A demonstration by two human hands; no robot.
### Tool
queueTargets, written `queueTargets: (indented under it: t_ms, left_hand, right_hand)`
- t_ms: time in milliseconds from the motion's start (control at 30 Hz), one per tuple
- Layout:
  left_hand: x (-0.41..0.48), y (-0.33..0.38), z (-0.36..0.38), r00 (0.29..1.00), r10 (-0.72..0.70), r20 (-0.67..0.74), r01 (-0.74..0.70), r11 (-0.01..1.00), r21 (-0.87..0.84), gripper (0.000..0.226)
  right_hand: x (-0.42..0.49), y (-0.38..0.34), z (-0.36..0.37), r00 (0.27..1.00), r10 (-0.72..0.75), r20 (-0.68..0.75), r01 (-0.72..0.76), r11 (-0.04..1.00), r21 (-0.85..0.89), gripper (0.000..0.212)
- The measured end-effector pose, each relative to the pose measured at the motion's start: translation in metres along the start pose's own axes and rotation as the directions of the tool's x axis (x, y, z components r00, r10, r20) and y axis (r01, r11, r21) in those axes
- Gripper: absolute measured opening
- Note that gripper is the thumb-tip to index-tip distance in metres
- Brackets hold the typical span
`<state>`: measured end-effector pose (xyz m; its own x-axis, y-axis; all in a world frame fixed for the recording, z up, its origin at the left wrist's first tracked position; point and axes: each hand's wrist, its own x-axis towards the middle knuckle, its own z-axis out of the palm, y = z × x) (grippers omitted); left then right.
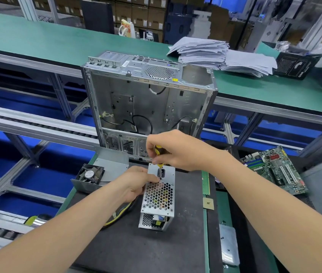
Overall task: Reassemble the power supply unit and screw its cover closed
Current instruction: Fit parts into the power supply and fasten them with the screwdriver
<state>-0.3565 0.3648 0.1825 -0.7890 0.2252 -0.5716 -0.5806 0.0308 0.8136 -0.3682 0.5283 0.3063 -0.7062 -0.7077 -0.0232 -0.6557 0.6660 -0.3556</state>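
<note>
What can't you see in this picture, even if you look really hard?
All in the head view:
- The screw: too small and dark to find under the screwdriver tip, next to the left hand.
- Screwdriver handle: mostly wrapped inside the right hand.
- The wires: where they join the power supply is behind the left hand.
- The fan label: writing too small to read.

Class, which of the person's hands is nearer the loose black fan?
Left. The left hand holds the power supply unit just right of the fan; the right hand, holding the screwdriver, is farther right, beyond it.
</note>
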Motion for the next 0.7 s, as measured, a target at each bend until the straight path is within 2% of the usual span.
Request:
queueTargets:
  t_ms: [67, 200, 300, 400, 467, 567, 600, 633, 700]
  left_hand:
    - [-0.001, 0.001, 0.001, 1.000, -0.008, 0.009, 0.008, 1.000, -0.004, 0.011]
    - [-0.001, 0.002, 0.002, 1.000, -0.012, -0.005, 0.012, 1.000, -0.004, 0.012]
    - [0.000, 0.002, 0.002, 1.000, -0.017, -0.011, 0.017, 1.000, -0.007, 0.012]
    - [0.001, 0.001, 0.001, 1.000, -0.018, -0.022, 0.018, 1.000, -0.007, 0.015]
    - [0.001, 0.001, 0.001, 0.999, -0.019, -0.025, 0.019, 1.000, -0.006, 0.017]
    - [0.003, 0.000, -0.001, 1.000, -0.009, -0.017, 0.010, 1.000, 0.010, 0.014]
    - [0.003, 0.000, -0.001, 1.000, -0.005, -0.011, 0.005, 1.000, 0.020, 0.014]
    - [0.003, 0.000, -0.001, 1.000, -0.002, -0.006, 0.002, 1.000, 0.031, 0.016]
    - [0.003, 0.000, 0.000, 1.000, 0.000, -0.007, 0.001, 0.999, 0.048, 0.019]
  right_hand:
    - [0.001, 0.003, 0.002, 0.993, 0.060, -0.102, -0.060, 0.998, 0.008, 0.024]
    - [0.003, 0.006, 0.009, 0.949, 0.200, -0.245, -0.230, 0.968, -0.097, 0.046]
    - [0.004, 0.006, 0.015, 0.874, 0.359, -0.328, -0.395, 0.917, -0.047, 0.061]
    - [0.007, 0.003, 0.015, 0.821, 0.419, -0.386, -0.523, 0.824, -0.218, 0.069]
    - [0.005, 0.002, 0.011, 0.873, 0.366, -0.321, -0.450, 0.859, -0.245, 0.060]
    - [-0.001, -0.002, 0.002, 0.990, 0.115, -0.075, -0.123, 0.986, -0.110, 0.015]
    - [-0.003, -0.003, -0.001, 0.999, 0.034, 0.005, -0.034, 0.995, -0.092, 0.011]
    - [-0.004, -0.004, -0.003, 0.998, -0.022, 0.066, 0.028, 0.996, -0.080, 0.017]
    - [-0.005, -0.007, -0.005, 0.991, -0.056, 0.125, 0.065, 0.996, -0.065, 0.024]
